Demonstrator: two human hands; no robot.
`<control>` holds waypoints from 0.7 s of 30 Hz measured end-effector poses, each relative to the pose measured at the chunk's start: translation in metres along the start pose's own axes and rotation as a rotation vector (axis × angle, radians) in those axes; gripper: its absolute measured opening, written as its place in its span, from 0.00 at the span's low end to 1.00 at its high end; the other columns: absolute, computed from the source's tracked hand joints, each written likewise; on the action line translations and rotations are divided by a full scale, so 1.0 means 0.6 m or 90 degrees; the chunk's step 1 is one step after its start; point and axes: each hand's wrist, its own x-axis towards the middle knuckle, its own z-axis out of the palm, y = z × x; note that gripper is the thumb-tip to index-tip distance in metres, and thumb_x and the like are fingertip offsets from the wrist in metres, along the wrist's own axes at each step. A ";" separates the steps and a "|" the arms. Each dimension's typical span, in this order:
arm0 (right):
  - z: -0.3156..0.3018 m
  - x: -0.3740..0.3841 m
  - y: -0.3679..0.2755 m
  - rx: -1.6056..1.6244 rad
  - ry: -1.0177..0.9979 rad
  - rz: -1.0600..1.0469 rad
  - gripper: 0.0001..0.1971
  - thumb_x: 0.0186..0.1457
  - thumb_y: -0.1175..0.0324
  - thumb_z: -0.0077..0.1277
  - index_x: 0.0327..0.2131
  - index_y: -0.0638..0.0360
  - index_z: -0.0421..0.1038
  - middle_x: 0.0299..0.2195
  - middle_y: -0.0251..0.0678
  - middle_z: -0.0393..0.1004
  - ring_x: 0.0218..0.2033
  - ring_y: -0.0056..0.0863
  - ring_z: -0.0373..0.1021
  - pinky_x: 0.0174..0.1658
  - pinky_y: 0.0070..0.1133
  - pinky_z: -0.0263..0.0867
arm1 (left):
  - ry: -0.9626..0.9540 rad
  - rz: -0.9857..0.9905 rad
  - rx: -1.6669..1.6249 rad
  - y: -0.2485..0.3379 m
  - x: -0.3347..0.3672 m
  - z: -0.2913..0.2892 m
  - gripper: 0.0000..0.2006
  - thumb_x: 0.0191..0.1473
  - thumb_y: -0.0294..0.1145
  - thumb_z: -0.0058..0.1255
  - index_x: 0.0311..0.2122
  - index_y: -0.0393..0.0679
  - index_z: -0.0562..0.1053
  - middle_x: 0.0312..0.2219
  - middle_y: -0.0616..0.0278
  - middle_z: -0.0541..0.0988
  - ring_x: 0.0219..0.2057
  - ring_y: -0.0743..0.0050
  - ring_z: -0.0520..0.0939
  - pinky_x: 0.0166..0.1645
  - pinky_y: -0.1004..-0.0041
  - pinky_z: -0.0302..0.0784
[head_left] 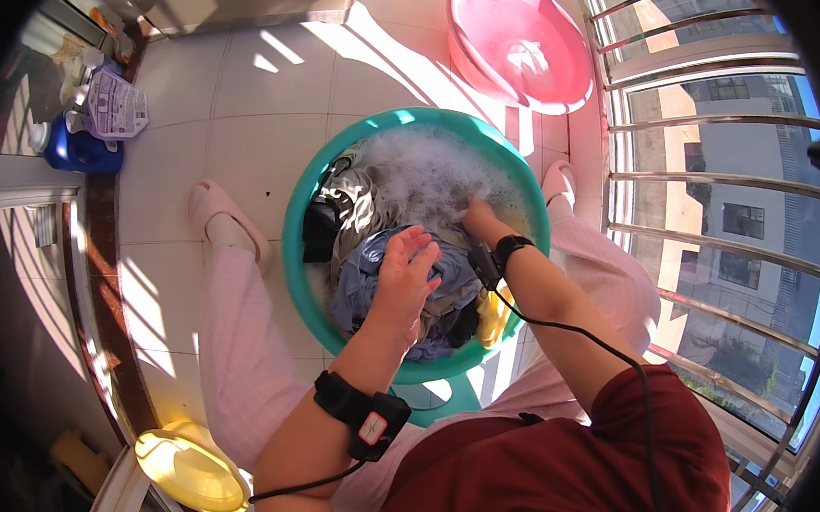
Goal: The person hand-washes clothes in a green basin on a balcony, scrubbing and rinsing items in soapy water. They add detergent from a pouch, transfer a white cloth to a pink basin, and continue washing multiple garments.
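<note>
Between my legs stands a round green basin [298, 274] of soapy water with clothes in it. White suds [427, 163] cover its far side. Above a crumpled blue garment [359, 284], my left hand [407, 277] is open, fingers spread and slightly curled, holding nothing. My right hand [480, 220] reaches into the foam at the right; its fingers are hidden there, so any hold is out of sight. A pale grey garment [356, 207] and a black cloth [321, 232] lie at the left, and a yellow cloth [494, 319] rests near the front right rim.
A pink basin [499, 47] stands at the far right, and a yellow basin [182, 476] at the near left. Blue [84, 152] and clear plastic [117, 104] bottles stand at the left wall. Metal window bars [712, 174] line the right side. Cables run from both wrist straps.
</note>
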 end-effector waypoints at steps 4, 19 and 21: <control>-0.102 -0.068 -0.028 0.613 -0.010 0.042 0.24 0.51 0.70 0.50 0.52 0.63 0.59 0.44 0.43 0.70 0.40 0.33 0.72 0.40 0.31 0.69 | -0.010 -0.004 -0.037 -0.005 0.009 0.005 0.23 0.55 0.35 0.48 0.54 0.45 0.57 0.49 0.58 0.66 0.46 0.67 0.72 0.48 0.62 0.68; -0.307 -0.485 -0.079 1.177 -0.209 -0.284 0.19 0.56 0.75 0.42 0.52 0.62 0.59 0.48 0.42 0.66 0.48 0.34 0.67 0.52 0.30 0.64 | -0.268 0.042 -0.177 -0.031 0.005 -0.009 0.22 0.59 0.43 0.42 0.55 0.45 0.60 0.47 0.59 0.71 0.49 0.66 0.73 0.49 0.63 0.73; -0.268 -0.469 -0.070 1.184 -0.189 -0.261 0.18 0.56 0.76 0.42 0.52 0.62 0.59 0.48 0.42 0.66 0.48 0.33 0.67 0.52 0.31 0.64 | -0.218 0.101 -0.125 -0.020 -0.004 -0.024 0.19 0.58 0.34 0.43 0.55 0.44 0.61 0.48 0.59 0.70 0.48 0.66 0.73 0.50 0.65 0.74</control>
